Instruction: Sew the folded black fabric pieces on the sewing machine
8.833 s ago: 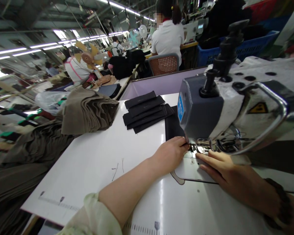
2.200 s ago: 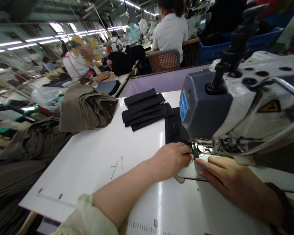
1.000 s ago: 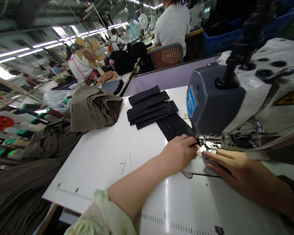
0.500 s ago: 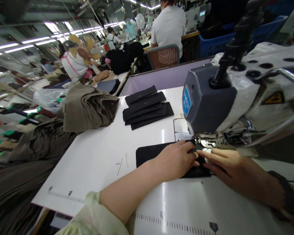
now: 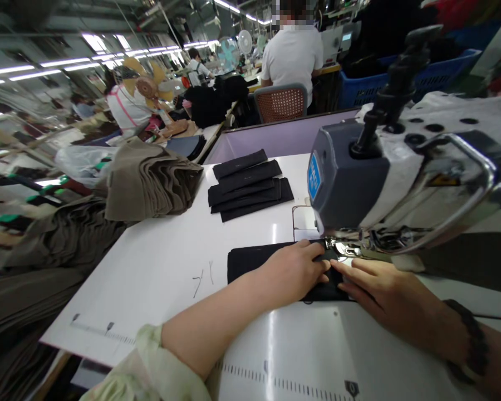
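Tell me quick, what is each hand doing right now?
Left hand: open, pressing down on the black fabric piece, gripping nothing.
Right hand: open, fingers flat on the same piece at the sewing machine.

Long white ceiling tube lights (image 5: 54, 62) give bright, even light and a glare stripe on the glossy white table (image 5: 273, 328), while the wide lens bends the edges and the left side is blurred.

Black fabric strip (image 5: 250, 262), flat, lengthwise across the white table, right end beneath the presser foot.
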`<action>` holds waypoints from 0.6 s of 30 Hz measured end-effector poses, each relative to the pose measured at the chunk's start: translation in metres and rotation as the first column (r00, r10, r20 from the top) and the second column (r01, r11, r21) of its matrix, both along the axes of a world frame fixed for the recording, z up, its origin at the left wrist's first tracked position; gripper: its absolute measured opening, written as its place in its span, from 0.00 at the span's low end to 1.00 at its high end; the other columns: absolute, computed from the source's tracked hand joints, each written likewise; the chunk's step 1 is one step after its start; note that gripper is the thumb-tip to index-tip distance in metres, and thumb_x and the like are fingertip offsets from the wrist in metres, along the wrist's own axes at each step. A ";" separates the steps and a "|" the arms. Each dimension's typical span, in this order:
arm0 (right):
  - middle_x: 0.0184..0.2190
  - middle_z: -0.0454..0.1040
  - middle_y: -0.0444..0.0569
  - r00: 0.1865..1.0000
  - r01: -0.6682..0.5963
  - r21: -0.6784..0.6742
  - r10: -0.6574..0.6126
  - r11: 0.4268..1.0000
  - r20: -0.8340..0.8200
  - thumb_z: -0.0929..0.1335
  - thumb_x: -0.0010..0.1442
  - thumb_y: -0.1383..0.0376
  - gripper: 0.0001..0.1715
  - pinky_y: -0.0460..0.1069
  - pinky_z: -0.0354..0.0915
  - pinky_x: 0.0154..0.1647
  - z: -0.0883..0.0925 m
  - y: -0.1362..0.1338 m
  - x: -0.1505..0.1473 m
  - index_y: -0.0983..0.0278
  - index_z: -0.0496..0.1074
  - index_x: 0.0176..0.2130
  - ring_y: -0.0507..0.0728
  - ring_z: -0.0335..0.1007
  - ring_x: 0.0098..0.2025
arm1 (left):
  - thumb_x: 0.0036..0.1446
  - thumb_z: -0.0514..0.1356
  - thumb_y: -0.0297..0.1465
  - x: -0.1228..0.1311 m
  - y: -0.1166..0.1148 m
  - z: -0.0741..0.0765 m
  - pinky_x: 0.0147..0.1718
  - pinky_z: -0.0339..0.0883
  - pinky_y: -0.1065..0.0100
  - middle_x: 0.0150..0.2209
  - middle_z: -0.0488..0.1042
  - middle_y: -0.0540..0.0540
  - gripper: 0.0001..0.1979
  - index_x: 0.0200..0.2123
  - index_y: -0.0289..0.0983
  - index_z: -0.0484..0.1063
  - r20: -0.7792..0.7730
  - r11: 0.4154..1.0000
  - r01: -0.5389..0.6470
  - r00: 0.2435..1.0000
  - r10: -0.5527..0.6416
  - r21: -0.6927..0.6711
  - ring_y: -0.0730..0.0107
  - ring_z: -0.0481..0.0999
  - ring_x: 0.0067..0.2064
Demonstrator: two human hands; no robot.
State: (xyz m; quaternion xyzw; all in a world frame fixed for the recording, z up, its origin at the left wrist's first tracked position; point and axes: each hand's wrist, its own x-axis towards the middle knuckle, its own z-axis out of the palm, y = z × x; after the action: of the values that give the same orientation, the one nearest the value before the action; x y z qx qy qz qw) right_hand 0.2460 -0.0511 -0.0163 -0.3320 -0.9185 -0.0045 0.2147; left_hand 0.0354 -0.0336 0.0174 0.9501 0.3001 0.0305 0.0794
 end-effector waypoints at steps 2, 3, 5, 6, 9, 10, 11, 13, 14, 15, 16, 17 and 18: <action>0.29 0.73 0.49 0.999 -0.040 -0.024 0.040 0.999 -0.013 0.56 0.66 0.63 0.19 0.47 0.65 0.26 0.006 -0.004 -0.001 0.66 0.72 0.43 0.52 0.69 0.27 | 0.63 0.53 0.31 0.000 -0.003 0.004 0.44 0.67 0.64 0.41 0.71 0.40 0.12 0.38 0.29 0.72 -0.015 0.999 0.050 0.999 -0.050 0.020 0.61 0.70 0.44; 0.26 0.72 0.47 0.998 -0.060 -0.040 0.059 0.997 -0.017 0.56 0.66 0.63 0.19 0.46 0.62 0.24 0.010 -0.007 -0.001 0.65 0.72 0.40 0.51 0.67 0.25 | 0.64 0.52 0.30 0.001 -0.006 0.006 0.44 0.67 0.64 0.41 0.71 0.40 0.12 0.37 0.30 0.72 -0.018 0.996 0.086 0.996 -0.085 0.030 0.62 0.70 0.44; 0.22 0.68 0.44 0.997 -0.082 -0.060 0.081 0.995 -0.019 0.56 0.67 0.63 0.20 0.46 0.58 0.23 0.018 -0.014 -0.003 0.63 0.72 0.33 0.50 0.64 0.23 | 0.65 0.49 0.29 0.002 -0.014 0.013 0.41 0.67 0.65 0.41 0.72 0.41 0.14 0.34 0.31 0.72 -0.026 0.987 0.156 0.988 -0.155 0.032 0.64 0.70 0.41; 0.21 0.67 0.44 0.997 -0.082 -0.057 0.081 0.995 -0.019 0.55 0.67 0.62 0.21 0.46 0.57 0.23 0.021 -0.017 -0.003 0.63 0.71 0.31 0.50 0.63 0.23 | 0.65 0.48 0.28 0.002 -0.017 0.016 0.39 0.67 0.66 0.39 0.73 0.42 0.14 0.34 0.31 0.72 -0.035 0.983 0.180 0.983 -0.179 0.024 0.65 0.70 0.39; 0.21 0.66 0.43 0.997 -0.077 -0.011 0.077 0.997 -0.024 0.54 0.68 0.62 0.23 0.47 0.55 0.24 0.025 -0.023 -0.006 0.62 0.70 0.28 0.50 0.62 0.23 | 0.65 0.50 0.28 0.004 -0.024 0.024 0.35 0.67 0.66 0.35 0.72 0.44 0.12 0.35 0.31 0.72 -0.080 0.977 0.213 0.974 -0.213 -0.005 0.66 0.69 0.35; 0.21 0.66 0.43 0.997 -0.078 0.000 0.078 0.997 -0.021 0.54 0.68 0.62 0.23 0.47 0.54 0.24 0.024 -0.024 -0.006 0.62 0.70 0.29 0.50 0.61 0.23 | 0.64 0.50 0.28 0.004 -0.024 0.025 0.35 0.67 0.66 0.35 0.72 0.44 0.12 0.35 0.31 0.71 -0.091 0.977 0.211 0.973 -0.211 -0.010 0.66 0.69 0.35; 0.21 0.66 0.44 0.997 -0.079 0.004 0.079 0.997 -0.015 0.54 0.68 0.63 0.23 0.47 0.54 0.24 0.024 -0.023 -0.006 0.62 0.70 0.29 0.50 0.61 0.23 | 0.64 0.50 0.28 0.005 -0.023 0.026 0.35 0.67 0.66 0.35 0.72 0.44 0.12 0.35 0.31 0.71 -0.096 0.978 0.210 0.973 -0.210 -0.011 0.66 0.69 0.36; 0.21 0.66 0.44 0.997 -0.077 0.005 0.077 0.997 -0.002 0.55 0.67 0.63 0.22 0.47 0.55 0.24 0.022 -0.022 -0.006 0.63 0.70 0.30 0.50 0.62 0.23 | 0.65 0.49 0.28 0.004 -0.022 0.025 0.36 0.67 0.66 0.36 0.72 0.43 0.12 0.35 0.31 0.71 -0.097 0.979 0.203 0.975 -0.202 0.000 0.66 0.69 0.36; 0.21 0.67 0.44 0.997 -0.073 0.001 0.073 0.997 0.006 0.55 0.67 0.63 0.21 0.47 0.56 0.25 0.021 -0.021 -0.006 0.63 0.71 0.31 0.50 0.62 0.24 | 0.65 0.48 0.28 0.004 -0.021 0.024 0.36 0.67 0.66 0.36 0.72 0.43 0.13 0.36 0.31 0.71 -0.094 0.981 0.195 0.977 -0.193 0.007 0.66 0.69 0.36; 0.22 0.67 0.45 0.997 -0.071 -0.005 0.071 0.997 0.013 0.55 0.67 0.63 0.21 0.46 0.56 0.25 0.020 -0.019 -0.005 0.64 0.71 0.32 0.50 0.63 0.24 | 0.65 0.48 0.28 0.004 -0.020 0.022 0.36 0.68 0.66 0.37 0.72 0.43 0.13 0.36 0.31 0.71 -0.089 0.982 0.188 0.979 -0.186 0.013 0.66 0.69 0.36; 0.22 0.67 0.45 0.998 -0.063 -0.012 0.063 0.998 0.016 0.55 0.67 0.63 0.20 0.46 0.57 0.25 0.019 -0.018 -0.005 0.64 0.72 0.33 0.50 0.64 0.24 | 0.65 0.48 0.28 0.003 -0.019 0.021 0.36 0.68 0.66 0.37 0.72 0.42 0.13 0.36 0.31 0.71 -0.081 0.984 0.178 0.981 -0.176 0.018 0.65 0.69 0.36; 0.22 0.68 0.45 0.998 -0.053 -0.020 0.054 0.998 0.017 0.56 0.67 0.63 0.20 0.46 0.58 0.25 0.018 -0.017 -0.004 0.64 0.72 0.34 0.50 0.64 0.24 | 0.65 0.48 0.28 0.002 -0.018 0.019 0.37 0.68 0.66 0.37 0.72 0.42 0.13 0.37 0.31 0.71 -0.070 0.986 0.167 0.984 -0.165 0.021 0.65 0.69 0.37; 0.22 0.68 0.45 0.999 -0.043 -0.029 0.044 0.999 0.017 0.56 0.66 0.63 0.19 0.46 0.58 0.25 0.017 -0.016 -0.004 0.64 0.72 0.34 0.50 0.64 0.24 | 0.65 0.48 0.28 0.002 -0.018 0.017 0.37 0.68 0.66 0.38 0.72 0.42 0.12 0.37 0.31 0.71 -0.060 0.987 0.158 0.986 -0.156 0.022 0.65 0.70 0.38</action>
State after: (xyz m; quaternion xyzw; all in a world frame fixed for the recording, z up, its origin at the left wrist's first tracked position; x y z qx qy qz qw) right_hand 0.2424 -0.0671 0.0002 -0.3151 -0.9273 0.0105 0.2018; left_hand 0.0372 -0.0512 0.0346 0.9722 0.2262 0.0007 0.0602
